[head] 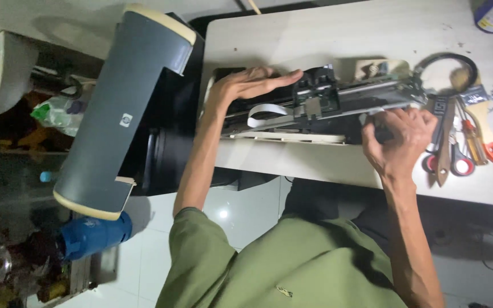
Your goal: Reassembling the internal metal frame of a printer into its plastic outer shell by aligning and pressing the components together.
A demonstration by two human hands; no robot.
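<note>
1. Opened printer chassis (292,122) lying across the pale bench (326,34), near its front edge, between both hands.
2. Left hand (246,85) resting flat on the chassis's far left part, fingers (281,77) stretched out and close together, clamped on nothing, tips touching the black print carriage (315,94).
3. White flat ribbon cable (266,114) looping just below that hand.
4. Right hand (400,140) at the chassis's right end, fingers curled against the frame; whether gripping a part, cannot tell.
5. Metal rail (372,91) running right from the carriage.
6. Just right of the right hand: red-handled scissors (457,162), screwdrivers (475,142), a paintbrush (477,108), a black cable loop (446,60).
7. Grey printer cover (121,114) standing off the bench's left end; blue cylinder (92,234) near it on the floor.
</note>
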